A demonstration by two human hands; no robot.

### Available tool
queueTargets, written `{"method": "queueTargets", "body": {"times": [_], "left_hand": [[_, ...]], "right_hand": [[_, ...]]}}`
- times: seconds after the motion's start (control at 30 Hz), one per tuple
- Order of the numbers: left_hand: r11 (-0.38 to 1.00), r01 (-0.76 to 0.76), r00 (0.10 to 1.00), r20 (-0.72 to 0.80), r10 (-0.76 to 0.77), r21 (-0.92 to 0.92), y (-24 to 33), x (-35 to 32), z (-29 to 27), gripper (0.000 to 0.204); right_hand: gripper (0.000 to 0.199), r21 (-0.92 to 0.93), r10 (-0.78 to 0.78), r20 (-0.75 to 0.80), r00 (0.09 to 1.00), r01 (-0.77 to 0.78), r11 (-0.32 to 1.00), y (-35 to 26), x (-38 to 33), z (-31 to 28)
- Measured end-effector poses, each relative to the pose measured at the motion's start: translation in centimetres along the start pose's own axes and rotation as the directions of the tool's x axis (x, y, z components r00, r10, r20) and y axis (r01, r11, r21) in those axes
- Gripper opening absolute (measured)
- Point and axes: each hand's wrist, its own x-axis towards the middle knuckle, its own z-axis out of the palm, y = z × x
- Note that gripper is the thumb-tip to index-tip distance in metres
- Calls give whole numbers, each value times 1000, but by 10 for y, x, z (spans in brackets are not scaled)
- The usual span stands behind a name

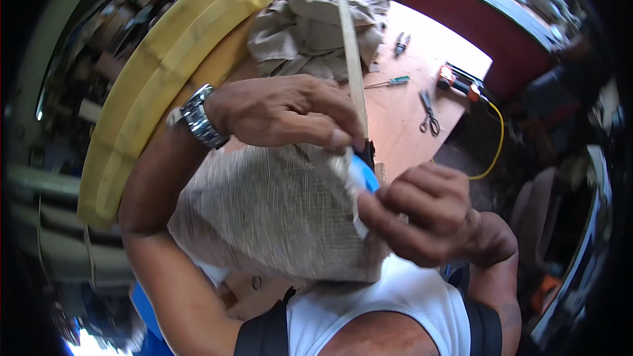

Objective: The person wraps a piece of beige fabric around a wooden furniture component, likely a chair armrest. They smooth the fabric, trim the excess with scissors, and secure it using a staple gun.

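A grey-beige woven fabric [277,204] spreads over a bulky piece in front of my chest. Bent over its upper right corner, my left hand [290,112], with a metal watch at the wrist, pinches the fabric edge between thumb and fingers. Slightly blurred, my right hand [422,214] is closed at the same edge lower down, its thumb and fingertips against the folded rim. Between the hands a bright blue and white patch [364,173] shows; its kind is unclear. A pale wooden strip [353,59] runs away from this corner, beside a small black scrap.
On the wooden table [422,33] lie scissors [430,113], a screwdriver [395,81], pliers [401,43] and an orange-black power tool [458,82] with a yellow hose [499,138]. Crumpled beige cloth [310,23] lies at the back. A curved yellow foam piece [165,66] arches along the left.
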Motion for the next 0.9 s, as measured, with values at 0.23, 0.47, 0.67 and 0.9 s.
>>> {"method": "queueTargets", "body": {"times": [0.23,0.47,0.67,0.9], "left_hand": [[979,-203,979,29,202,35,-26,-7,1,32],[930,-194,975,41,217,-313,-66,6,0,29],[903,-206,977,-34,209,-378,-112,4,-7,39],[975,-95,989,91,115,-201,-84,0,-25,60]], "right_hand": [[37,-108,111,17,994,-108,988,-41,12,7],[5,75,711,-131,691,-708,702,-9,6,2],[30,77,779,-83,621,-776,626,-4,41,17],[20,-281,710,-19,704,-686,672,6,73,36]]}}
